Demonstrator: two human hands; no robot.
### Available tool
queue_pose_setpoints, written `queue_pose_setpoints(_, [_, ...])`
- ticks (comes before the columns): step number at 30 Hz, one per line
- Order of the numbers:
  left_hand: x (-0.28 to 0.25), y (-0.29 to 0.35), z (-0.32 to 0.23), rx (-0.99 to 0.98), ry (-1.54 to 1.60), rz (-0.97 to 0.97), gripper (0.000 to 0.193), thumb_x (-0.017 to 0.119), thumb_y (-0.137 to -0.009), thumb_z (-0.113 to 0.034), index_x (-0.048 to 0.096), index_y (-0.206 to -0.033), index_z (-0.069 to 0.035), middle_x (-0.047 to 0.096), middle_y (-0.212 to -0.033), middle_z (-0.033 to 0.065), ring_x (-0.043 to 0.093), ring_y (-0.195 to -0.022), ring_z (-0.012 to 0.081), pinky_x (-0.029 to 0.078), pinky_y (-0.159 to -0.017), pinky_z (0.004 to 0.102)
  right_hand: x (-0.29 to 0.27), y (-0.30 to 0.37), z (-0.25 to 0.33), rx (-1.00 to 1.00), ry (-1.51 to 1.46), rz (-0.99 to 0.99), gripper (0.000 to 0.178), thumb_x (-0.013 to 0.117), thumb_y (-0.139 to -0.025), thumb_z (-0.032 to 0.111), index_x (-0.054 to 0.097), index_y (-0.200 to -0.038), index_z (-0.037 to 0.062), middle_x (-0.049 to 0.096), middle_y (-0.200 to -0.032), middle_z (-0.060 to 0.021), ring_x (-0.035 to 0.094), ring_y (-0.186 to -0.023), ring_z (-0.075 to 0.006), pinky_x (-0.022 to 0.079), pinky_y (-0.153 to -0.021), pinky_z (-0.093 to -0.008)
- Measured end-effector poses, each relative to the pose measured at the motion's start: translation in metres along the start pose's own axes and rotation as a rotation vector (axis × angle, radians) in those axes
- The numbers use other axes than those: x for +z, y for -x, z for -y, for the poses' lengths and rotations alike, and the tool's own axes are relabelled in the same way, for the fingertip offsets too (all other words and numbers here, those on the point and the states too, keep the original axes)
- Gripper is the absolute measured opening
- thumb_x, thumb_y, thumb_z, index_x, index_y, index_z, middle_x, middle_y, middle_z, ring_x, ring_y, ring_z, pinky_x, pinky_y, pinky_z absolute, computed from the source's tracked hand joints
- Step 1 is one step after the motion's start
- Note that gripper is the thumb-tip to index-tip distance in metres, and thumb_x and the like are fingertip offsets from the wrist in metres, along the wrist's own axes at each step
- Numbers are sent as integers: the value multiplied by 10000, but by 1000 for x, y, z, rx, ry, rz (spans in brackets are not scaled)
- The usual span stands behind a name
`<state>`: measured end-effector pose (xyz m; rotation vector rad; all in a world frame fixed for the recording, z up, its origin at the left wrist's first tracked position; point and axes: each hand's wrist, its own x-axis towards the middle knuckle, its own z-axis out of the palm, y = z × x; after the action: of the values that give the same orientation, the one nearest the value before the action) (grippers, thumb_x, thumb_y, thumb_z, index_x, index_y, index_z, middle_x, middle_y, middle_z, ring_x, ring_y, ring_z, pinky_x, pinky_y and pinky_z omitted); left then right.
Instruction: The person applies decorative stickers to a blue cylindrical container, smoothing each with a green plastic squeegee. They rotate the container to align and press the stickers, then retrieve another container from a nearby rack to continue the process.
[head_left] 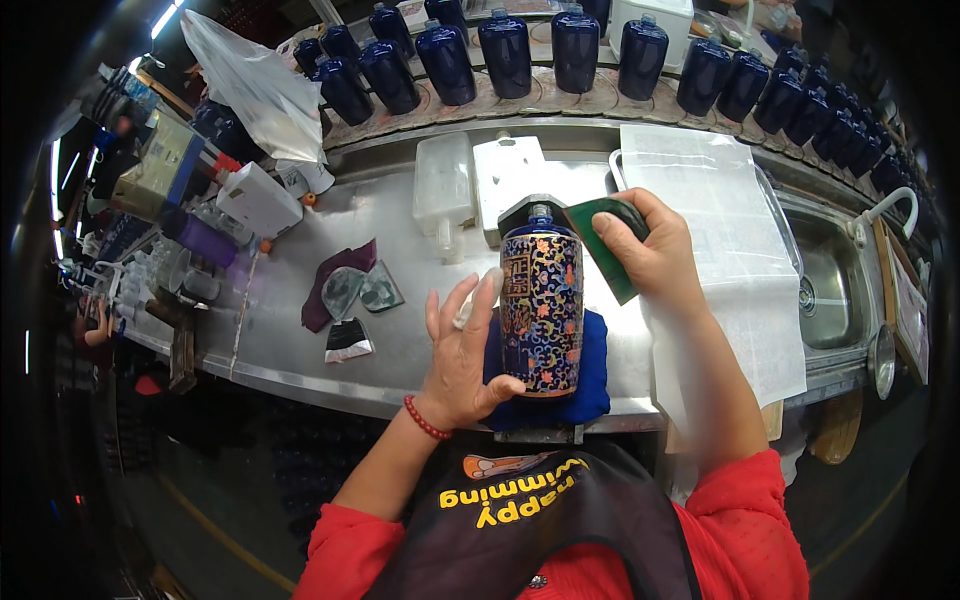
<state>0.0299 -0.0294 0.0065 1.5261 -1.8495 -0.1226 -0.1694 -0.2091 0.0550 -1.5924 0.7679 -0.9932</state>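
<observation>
A dark blue ceramic bottle [542, 310] with gold and coloured flower patterns stands on a blue cloth [592, 372] at the front edge of the steel bench [400, 345]. My left hand [458, 352] holds the bottle's left side, fingers spread upward and thumb hooked around its base. My right hand [650, 252] grips a dark green scouring pad [605, 245] pressed against the bottle's upper right shoulder.
A row of plain dark blue bottles [575, 48] lines a conveyor at the back. White plastic containers [442, 182], rags and small bags [345, 295] lie to the left. A white paper sheet [735, 260] partly covers the steel sink [830, 290] on the right.
</observation>
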Motion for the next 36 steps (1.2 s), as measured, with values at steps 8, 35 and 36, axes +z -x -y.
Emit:
queue_pose_setpoints(8, [-25,-79,3,247,-351,172,893,362,-982,-705,365,-1540,-8,700,-1204,126,320,-1473,305,-36,-1195,611,-3,37,-17,156,-165,-101,191,689,-957,170,646,-1022,-4,678,-820,-35,618,-688,-66,500,-587,-210])
queue_pose_setpoints(35, [14,17,-21,0,-211,93,1136,779,-778,-555,216,-1593,0,406,-1523,272,346,-1414,482,108,-1081,760,30,60,0,-174,210,2,197,677,-980,166,644,-1077,-3,673,-834,-36,635,-721,-74,522,-569,-220])
queue_pose_setpoints(36, [16,19,-18,-35,-153,109,1127,765,-803,-541,192,-1588,30,392,-1538,275,345,-1430,472,83,-1094,753,29,65,-2,-63,156,-111,199,676,-983,171,643,-1076,-2,670,-832,-35,632,-729,-69,522,-588,-216])
